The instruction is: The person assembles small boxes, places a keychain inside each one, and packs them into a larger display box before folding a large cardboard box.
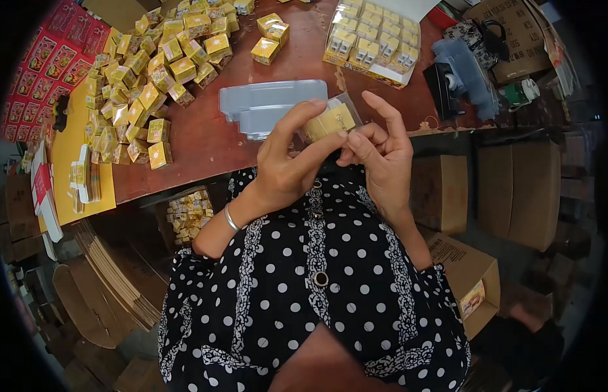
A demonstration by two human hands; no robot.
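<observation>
Above the table's front edge, my left hand (pixel 287 153) grips a small clear plastic bag with a yellow card (pixel 331 122) inside. A small metallic-looking piece shows on the card. My right hand (pixel 384 157) pinches the bag's lower right edge between thumb and fingers, with its index finger raised. Just beyond my hands lies a clear plastic tray (pixel 271 104) on the red tabletop (pixel 199 140). At the back, a display box (pixel 369 65) holds rows of small yellow-and-white packs.
A heap of small yellow boxes (pixel 150 98) covers the left side of the table, beside red printed sheets (pixel 49 59). Blue-tinted plastic (pixel 466 72) and a black box (pixel 441 91) stand right. Cartons (pixel 519 189) sit below on the right; an open box of small packs (pixel 189 215) is below left.
</observation>
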